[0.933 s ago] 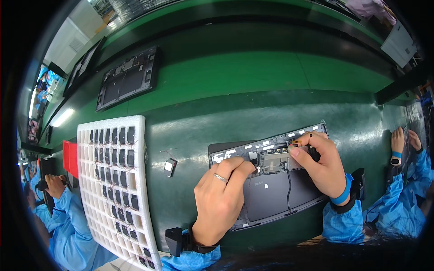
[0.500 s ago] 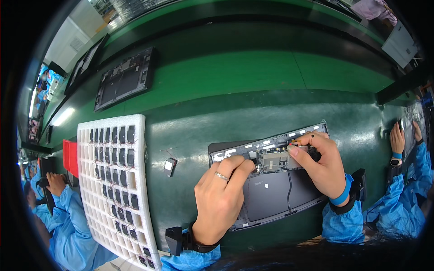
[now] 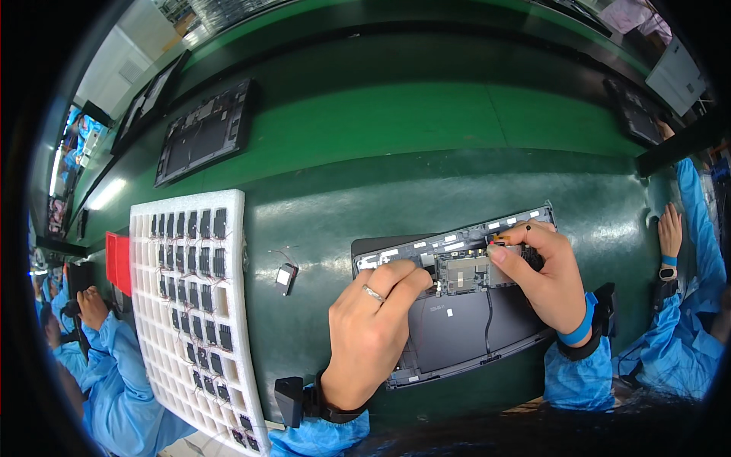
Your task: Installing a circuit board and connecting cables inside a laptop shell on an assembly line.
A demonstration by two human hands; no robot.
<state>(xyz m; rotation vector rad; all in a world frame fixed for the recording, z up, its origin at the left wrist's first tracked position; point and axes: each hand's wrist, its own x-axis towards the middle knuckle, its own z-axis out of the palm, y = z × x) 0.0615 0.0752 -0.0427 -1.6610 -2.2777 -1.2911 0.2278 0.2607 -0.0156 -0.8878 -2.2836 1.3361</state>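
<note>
Before me an opened tablet-like device (image 3: 472, 327) lies tilted on the green bench, its grey casing below and its frame strip on top. A circuit board (image 3: 466, 273) is set in its upper part. My left hand (image 3: 373, 327), with a ring on, has its fingers closed at the board's left end; what they pinch is hidden. My right hand (image 3: 541, 282) pinches a small orange flex piece (image 3: 500, 239) between thumb and forefinger, above the board's upper right. Left of the device lies a small black speaker-like module (image 3: 285, 278) with a white label and thin wires.
A white foam tray (image 3: 237, 289) holding several black wired modules stands at left, beside a red bin (image 3: 118, 263). On the belt behind sit another opened device (image 3: 204, 129) and one at far right (image 3: 636, 110). Co-workers' hands (image 3: 94, 307) are on both sides.
My hands stay almost in place, still at the board. The device on the belt has slid slightly left. At right, a co-worker's arm now reaches forward and a device shows on the belt there.
</note>
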